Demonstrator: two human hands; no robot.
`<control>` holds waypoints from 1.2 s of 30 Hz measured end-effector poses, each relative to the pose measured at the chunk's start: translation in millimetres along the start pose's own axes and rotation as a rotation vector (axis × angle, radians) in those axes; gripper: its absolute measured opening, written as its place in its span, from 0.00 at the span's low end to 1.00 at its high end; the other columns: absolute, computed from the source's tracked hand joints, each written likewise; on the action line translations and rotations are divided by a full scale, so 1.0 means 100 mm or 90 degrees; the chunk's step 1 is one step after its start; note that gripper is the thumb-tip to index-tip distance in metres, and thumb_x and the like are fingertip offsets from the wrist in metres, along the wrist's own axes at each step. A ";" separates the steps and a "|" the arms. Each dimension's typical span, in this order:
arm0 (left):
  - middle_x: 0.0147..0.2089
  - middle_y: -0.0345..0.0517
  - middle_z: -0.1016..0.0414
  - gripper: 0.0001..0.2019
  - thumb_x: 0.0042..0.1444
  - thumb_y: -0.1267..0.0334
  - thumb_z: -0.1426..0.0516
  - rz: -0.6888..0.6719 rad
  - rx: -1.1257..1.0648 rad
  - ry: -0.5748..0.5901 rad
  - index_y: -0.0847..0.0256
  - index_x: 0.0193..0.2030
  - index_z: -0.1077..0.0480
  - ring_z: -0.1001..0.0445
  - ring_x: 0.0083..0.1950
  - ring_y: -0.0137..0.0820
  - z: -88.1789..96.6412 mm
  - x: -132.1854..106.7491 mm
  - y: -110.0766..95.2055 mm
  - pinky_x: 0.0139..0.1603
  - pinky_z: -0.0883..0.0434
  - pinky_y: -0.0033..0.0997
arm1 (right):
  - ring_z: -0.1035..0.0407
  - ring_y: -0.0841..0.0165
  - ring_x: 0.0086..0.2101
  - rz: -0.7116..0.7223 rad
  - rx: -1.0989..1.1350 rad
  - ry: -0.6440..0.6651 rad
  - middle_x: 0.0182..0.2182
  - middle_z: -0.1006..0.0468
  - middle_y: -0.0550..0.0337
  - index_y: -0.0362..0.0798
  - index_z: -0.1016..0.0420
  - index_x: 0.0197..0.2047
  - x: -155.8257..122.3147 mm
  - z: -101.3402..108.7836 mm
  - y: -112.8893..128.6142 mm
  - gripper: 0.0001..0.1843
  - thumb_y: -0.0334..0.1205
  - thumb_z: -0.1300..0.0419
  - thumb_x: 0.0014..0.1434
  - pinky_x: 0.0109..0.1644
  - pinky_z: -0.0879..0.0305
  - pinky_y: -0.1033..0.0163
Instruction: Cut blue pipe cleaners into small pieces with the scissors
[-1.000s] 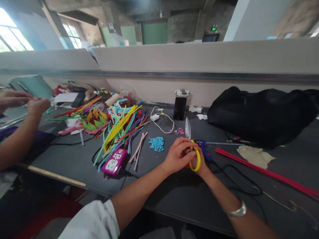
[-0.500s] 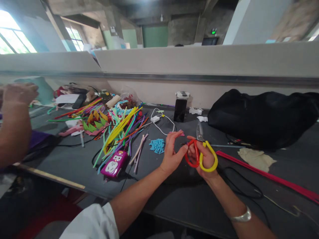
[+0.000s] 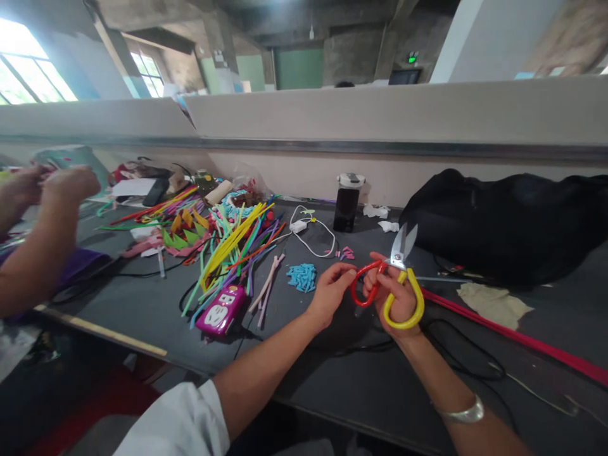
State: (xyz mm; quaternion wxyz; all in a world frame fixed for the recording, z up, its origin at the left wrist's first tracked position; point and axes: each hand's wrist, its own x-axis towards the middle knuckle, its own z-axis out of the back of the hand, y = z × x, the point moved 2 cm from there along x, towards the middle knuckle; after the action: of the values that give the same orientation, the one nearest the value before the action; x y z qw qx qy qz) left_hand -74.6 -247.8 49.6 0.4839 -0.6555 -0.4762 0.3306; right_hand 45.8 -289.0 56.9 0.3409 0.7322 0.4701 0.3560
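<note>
Currently, R hand (image 3: 401,304) has fingers curled round scissors (image 3: 397,259), parted blades (image 3: 408,240) just beyond them. L hand (image 3: 327,296) fingers nearly closed at red loop (image 3: 363,304); grip unclear. Keep L fingertips loop-side, clear of blades; steady tool w/ R.

Dark grey surface (image 3: 294,380), light-coloured strip (image 3: 102,331) along part of its near edge. Pale partition (image 3: 380,114) behind it, grey rail (image 3: 380,144) running lengthwise. Beyond: dark ceiling (image 3: 285,14), small bulb (image 3: 311,33) hanging. Green wall section (image 3: 299,68) at back. Lit green sign (image 3: 412,58) left of a pale pillar (image 3: 458,41). Two windows (image 3: 26,73), far left, bright with daylight.
</note>
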 end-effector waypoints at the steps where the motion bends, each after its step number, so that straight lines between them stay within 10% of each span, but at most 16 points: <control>1: 0.35 0.43 0.26 0.10 0.49 0.61 0.39 0.018 -0.019 0.009 0.63 0.38 0.25 0.31 0.37 0.27 0.00 0.00 0.00 0.41 0.35 0.26 | 0.38 0.72 0.25 0.008 -0.007 0.008 0.23 0.34 0.65 0.49 0.30 0.50 0.00 0.00 -0.01 0.20 0.36 0.43 0.52 0.26 0.39 0.66; 10: 0.24 0.42 0.29 0.11 0.43 0.67 0.39 0.172 -0.223 0.129 0.66 0.36 0.29 0.34 0.21 0.24 0.00 -0.01 -0.09 0.25 0.35 0.26 | 0.34 0.67 0.29 0.013 -0.083 0.072 0.27 0.29 0.62 0.50 0.33 0.57 -0.07 0.00 -0.06 0.28 0.34 0.43 0.52 0.38 0.33 0.57; 20: 0.21 0.32 0.43 0.12 0.47 0.64 0.40 0.211 -0.249 0.205 0.61 0.28 0.42 0.54 0.17 0.15 -0.01 -0.07 -0.17 0.16 0.59 0.18 | 0.32 0.64 0.40 0.008 -0.123 0.041 0.38 0.24 0.59 0.52 0.25 0.50 -0.08 0.08 -0.12 0.23 0.35 0.40 0.49 0.49 0.36 0.58; 36: 0.21 0.30 0.44 0.13 0.47 0.62 0.40 0.191 -0.194 0.166 0.59 0.29 0.44 0.55 0.15 0.15 -0.04 -0.11 -0.17 0.15 0.59 0.17 | 0.30 0.63 0.41 -0.008 -0.109 0.046 0.40 0.23 0.59 0.52 0.26 0.52 -0.12 0.04 -0.12 0.25 0.35 0.40 0.48 0.50 0.36 0.57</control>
State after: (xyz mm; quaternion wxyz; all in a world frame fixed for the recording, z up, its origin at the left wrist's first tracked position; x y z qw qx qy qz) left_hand -79.3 -258.0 66.6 0.3820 -0.8216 -0.3514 0.2355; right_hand 40.4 -297.2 42.3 0.3874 0.6841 0.4543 0.4189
